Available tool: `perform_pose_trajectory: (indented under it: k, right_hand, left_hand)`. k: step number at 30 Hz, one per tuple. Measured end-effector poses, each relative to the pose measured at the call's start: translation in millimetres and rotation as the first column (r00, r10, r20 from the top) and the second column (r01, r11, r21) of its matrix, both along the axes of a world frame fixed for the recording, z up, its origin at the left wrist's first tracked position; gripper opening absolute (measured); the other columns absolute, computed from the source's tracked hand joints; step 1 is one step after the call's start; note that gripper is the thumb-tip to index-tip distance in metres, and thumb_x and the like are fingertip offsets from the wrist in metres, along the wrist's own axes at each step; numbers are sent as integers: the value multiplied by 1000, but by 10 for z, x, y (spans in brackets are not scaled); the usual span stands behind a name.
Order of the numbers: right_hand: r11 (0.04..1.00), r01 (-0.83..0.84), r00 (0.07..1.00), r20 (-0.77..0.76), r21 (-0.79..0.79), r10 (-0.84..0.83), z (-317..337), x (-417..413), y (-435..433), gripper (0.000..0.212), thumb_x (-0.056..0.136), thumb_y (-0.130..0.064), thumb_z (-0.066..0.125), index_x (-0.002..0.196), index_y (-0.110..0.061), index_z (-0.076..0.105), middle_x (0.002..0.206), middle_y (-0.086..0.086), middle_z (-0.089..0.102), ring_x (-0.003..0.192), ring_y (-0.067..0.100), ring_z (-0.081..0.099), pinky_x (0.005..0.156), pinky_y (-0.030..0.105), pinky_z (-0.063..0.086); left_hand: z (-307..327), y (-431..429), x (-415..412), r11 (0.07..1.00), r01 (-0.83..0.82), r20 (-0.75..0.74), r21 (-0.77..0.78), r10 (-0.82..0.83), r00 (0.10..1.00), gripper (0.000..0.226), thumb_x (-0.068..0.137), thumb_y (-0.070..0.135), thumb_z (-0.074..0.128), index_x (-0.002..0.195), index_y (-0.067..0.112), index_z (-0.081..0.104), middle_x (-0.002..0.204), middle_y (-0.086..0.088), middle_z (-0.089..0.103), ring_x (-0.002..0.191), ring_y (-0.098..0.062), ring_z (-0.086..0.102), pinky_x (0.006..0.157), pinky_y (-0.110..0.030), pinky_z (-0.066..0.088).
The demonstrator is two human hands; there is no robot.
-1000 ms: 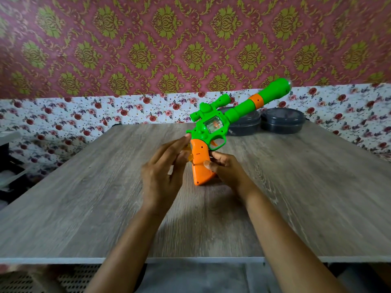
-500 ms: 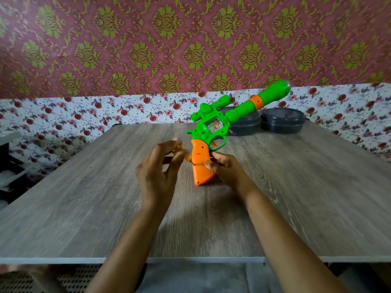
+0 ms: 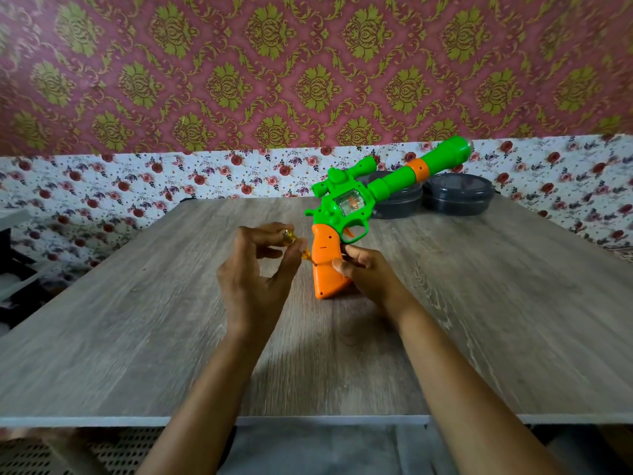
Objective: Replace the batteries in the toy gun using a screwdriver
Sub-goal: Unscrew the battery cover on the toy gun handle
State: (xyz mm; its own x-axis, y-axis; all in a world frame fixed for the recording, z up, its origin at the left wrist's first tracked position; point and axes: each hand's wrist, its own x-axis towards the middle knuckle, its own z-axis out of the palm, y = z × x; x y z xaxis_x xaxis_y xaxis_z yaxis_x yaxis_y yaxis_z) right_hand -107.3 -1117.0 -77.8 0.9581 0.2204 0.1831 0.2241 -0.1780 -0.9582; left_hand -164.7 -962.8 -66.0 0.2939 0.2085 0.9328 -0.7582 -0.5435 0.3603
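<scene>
1. Where the left hand was flat and open beside the grip a second ago, its fingers are now curled around a small amber-handled screwdriver, tip angled down-right onto the left edge of the orange grip.
2. Right hand unchanged: fingers clenched round the lower right of the grip, steadying it.
3. Toy gun stands butt-down on the tabletop, near centre, green barrel slanting up to the far right.
4. Judgement: tool now engaged; cover screw being worked, compartment not yet open. No batteries in view.
5. Far right: two dark lidded containers behind the barrel, untouched.
</scene>
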Motion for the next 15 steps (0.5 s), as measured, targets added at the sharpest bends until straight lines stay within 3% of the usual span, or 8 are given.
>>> perform_pose_trajectory:
  k: [4, 7, 10, 15]
  right_hand:
    - [1000, -7, 1000, -7, 14, 7, -7, 8, 15, 33, 92, -5, 49, 124, -9, 55, 109, 3, 60, 103, 16, 55, 97, 40, 45]
    - [1000, -14, 1000, -2, 12, 14, 0, 4, 18, 33, 92, -6, 49, 125, -9, 54, 110, 3, 60, 104, 16, 55, 95, 36, 45]
    - [1000, -4, 1000, -8, -4, 4, 18, -14, 14, 35, 92, -8, 49, 127, -11, 53, 111, 0, 58, 104, 14, 54, 93, 33, 45]
    - [1000, 7, 1000, -16, -13, -7, 35, -29, -5, 36, 93, -9, 49, 129, -10, 51, 111, -2, 55, 105, 13, 51, 93, 34, 44]
  left_hand:
    - [0, 18, -9, 999, -32, -21, 30, 33, 999, 30, 78, 21, 72, 95, 20, 48, 79, 8, 56, 65, -5, 56, 58, -10, 43]
    - [9, 28, 5, 993, -42, 30, 106, 40, 999, 18, 83, 20, 67, 96, 18, 55, 89, 4, 55, 72, -3, 55, 63, -7, 45]
    - [9, 13, 2, 986, 3, 29, 164, -7, 1000, 22, 88, 16, 60, 109, 14, 55, 98, 2, 60, 82, 2, 59, 70, -7, 48]
    - [11, 16, -11, 989, -9, -26, 145, 13, 1000, 25, 89, 19, 58, 114, 19, 53, 97, 14, 63, 76, 2, 64, 65, -10, 50]
